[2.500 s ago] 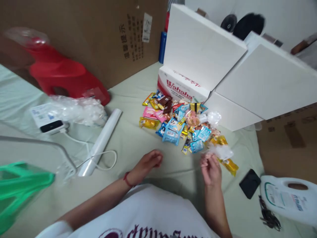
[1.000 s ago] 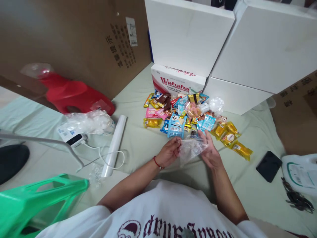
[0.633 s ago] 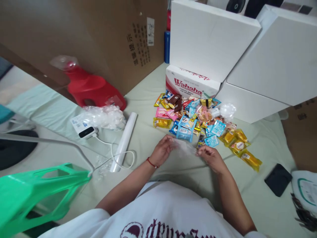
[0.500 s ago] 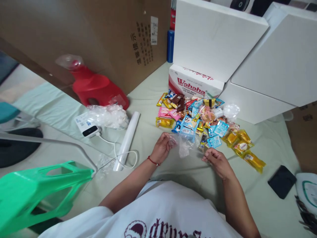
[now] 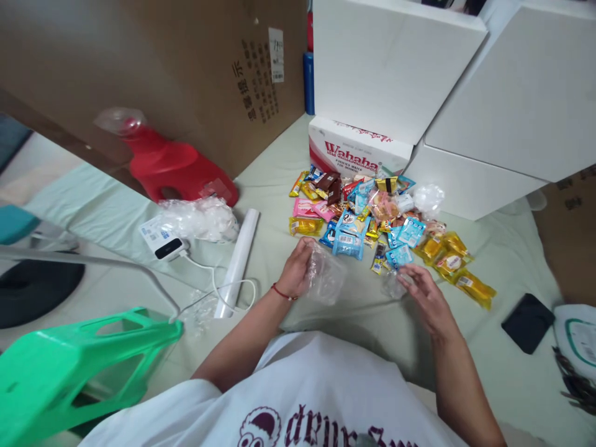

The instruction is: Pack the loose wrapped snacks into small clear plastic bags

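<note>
My left hand point(image 5: 298, 270), a red cord round its wrist, is closed on the edge of a clear plastic bag point(image 5: 327, 276) that hangs over the sheet. To the right, my right hand point(image 5: 424, 292) has its fingers loosely apart. A small crumpled piece of clear plastic point(image 5: 393, 285) lies at its fingertips; whether they touch is hard to see. Just beyond both hands spreads a pile of wrapped snacks, with a light blue packet point(image 5: 350, 236), small blue sachets point(image 5: 399, 256), a pink packet point(image 5: 307, 208) and yellow-wrapped snacks point(image 5: 451, 264).
Behind the pile stands a Wahaha carton point(image 5: 358, 149) against white panels point(image 5: 391, 68). Leftward are a white roll point(image 5: 238, 261), a cabled white device point(image 5: 170, 249), a red jug point(image 5: 181, 167) and a green plastic stool point(image 5: 84, 354). A black square item point(image 5: 528, 323) lies right.
My hands have moved apart. The bag now hangs from my left hand alone and looks more spread out. My right hand's fingers have loosened, with the small crumpled plastic beside them.
</note>
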A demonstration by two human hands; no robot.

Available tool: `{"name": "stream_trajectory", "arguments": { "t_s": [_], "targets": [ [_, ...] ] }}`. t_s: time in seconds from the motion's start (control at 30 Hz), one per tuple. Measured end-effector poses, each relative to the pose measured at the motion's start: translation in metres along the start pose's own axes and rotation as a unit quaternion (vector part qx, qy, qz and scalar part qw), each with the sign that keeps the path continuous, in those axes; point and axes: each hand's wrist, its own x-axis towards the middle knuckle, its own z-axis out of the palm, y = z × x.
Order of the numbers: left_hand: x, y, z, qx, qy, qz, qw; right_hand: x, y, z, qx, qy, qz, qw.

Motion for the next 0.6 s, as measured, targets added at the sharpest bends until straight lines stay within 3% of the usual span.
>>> {"name": "stream_trajectory", "arguments": {
  "t_s": [0.1,0.2,0.27,0.4,0.6],
  "targets": [
    [-0.01,0.001,0.015,-0.032,-0.048,-0.035,0.998,0.017,0.003,0.032,0.036,-0.127,-0.04,0.991],
    [-0.015,-0.004,0.022,0.029,-0.053,0.001,0.998,0.029,0.001,0.065,-0.005,-0.223,-0.032,0.974],
    [-0.016,-0.006,0.021,0.105,-0.025,0.06,0.992,0.032,-0.003,0.079,-0.067,-0.192,-0.036,0.978],
    [-0.019,-0.005,0.015,0.194,0.039,0.137,0.971,0.029,-0.015,0.092,-0.129,-0.041,-0.103,0.985],
    [-0.03,-0.01,0.016,0.236,0.021,0.176,0.955,0.034,-0.021,0.102,-0.222,-0.12,-0.194,0.948]
  ]
}}
